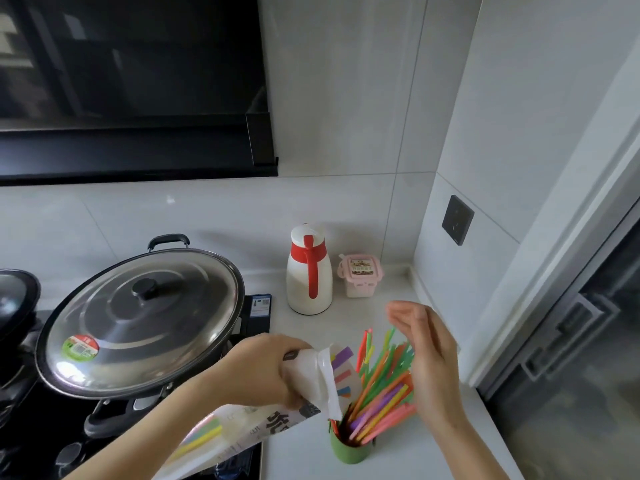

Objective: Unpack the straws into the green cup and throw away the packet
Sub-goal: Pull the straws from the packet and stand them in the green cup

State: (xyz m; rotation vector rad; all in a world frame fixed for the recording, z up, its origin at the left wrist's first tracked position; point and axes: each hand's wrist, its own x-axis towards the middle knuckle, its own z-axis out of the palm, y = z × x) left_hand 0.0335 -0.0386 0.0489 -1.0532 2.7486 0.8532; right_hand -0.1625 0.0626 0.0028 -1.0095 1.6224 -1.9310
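A green cup (348, 450) stands on the white counter near the front edge. Several colourful straws (382, 386) lean out of it toward the right. My left hand (258, 370) grips the white printed straw packet (313, 382) around its middle, with its open mouth tipped down just above the cup's left rim. A few coloured straws still show inside the packet's lower end. My right hand (427, 355) hovers open to the right of the straws, fingers spread, close beside their upper ends.
A large wok with a steel lid (142, 320) sits on the black hob at left. A white and red thermos jug (309, 270) and a pink-lidded container (361, 275) stand at the back. A wall with a dark socket (457, 220) is at right.
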